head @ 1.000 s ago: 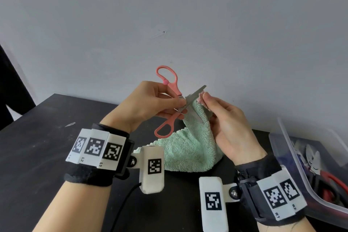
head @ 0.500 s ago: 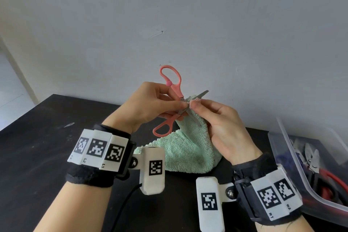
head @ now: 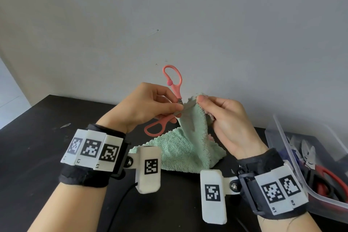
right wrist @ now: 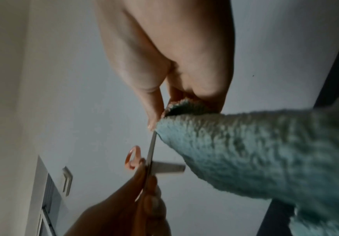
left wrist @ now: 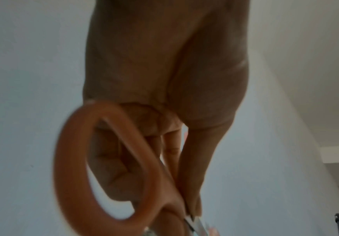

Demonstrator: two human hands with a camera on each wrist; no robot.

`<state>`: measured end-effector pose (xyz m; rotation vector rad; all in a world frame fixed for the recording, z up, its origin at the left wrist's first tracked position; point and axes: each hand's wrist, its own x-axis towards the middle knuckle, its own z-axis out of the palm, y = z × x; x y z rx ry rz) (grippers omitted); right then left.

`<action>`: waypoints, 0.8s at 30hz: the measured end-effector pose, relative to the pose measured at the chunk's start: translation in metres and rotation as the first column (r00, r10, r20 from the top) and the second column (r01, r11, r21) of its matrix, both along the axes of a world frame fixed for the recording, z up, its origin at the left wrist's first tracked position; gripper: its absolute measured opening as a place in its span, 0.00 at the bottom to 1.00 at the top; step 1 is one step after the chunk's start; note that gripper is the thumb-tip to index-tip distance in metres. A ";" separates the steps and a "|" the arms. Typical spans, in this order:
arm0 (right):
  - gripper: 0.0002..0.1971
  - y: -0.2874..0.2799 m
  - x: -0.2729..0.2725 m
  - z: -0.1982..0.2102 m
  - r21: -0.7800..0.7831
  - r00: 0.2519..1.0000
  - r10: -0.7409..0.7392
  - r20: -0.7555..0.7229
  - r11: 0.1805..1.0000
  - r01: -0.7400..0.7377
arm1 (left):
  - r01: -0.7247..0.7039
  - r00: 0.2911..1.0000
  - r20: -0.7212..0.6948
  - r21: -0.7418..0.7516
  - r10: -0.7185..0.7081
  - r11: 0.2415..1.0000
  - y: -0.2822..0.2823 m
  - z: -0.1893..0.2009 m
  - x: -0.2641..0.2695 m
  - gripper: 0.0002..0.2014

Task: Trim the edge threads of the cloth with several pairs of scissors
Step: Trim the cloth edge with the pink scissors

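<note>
Tabletop (head: 37,156): black; lower part of cloth rests on it, btwn the wrists
Bin (head: 282,137): clear plastic, far right on tabletop; more scissors (head: 327,175) w/ red handles inside; not in the way
Cloth (head: 180,149): mint terry, top corner lifted off tabletop, edge held up
Left hand (head: 143,107): fingers curled round the salmon-handled scissors (head: 174,84) near the pivot, not thru the loops; blades apart, at cloth edge
Right hand (head: 226,118): thumb + fingertips pinch cloth's top edge, touching blade tip
Risk: fingertip sits right by the blade, so a snip could nick it; odd grip gives poor control, could bite into terry not just threads
Obstruction: right hand hides part of the edge
</note>
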<state>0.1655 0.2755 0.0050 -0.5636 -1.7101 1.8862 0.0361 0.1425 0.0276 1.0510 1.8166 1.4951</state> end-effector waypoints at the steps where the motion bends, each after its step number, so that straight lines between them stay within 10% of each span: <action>1: 0.14 0.004 0.002 0.001 -0.005 1.000 -0.024 -0.020 1.000 0.024 | 0.002 1.000 -0.009 -0.009 -0.003 1.000 -0.001 0.000 -0.002 0.07; 24: 0.08 0.023 0.016 0.014 -0.069 0.984 -0.105 -0.141 0.993 0.096 | -0.044 0.996 0.075 0.071 0.038 0.997 -0.010 0.004 -0.009 0.05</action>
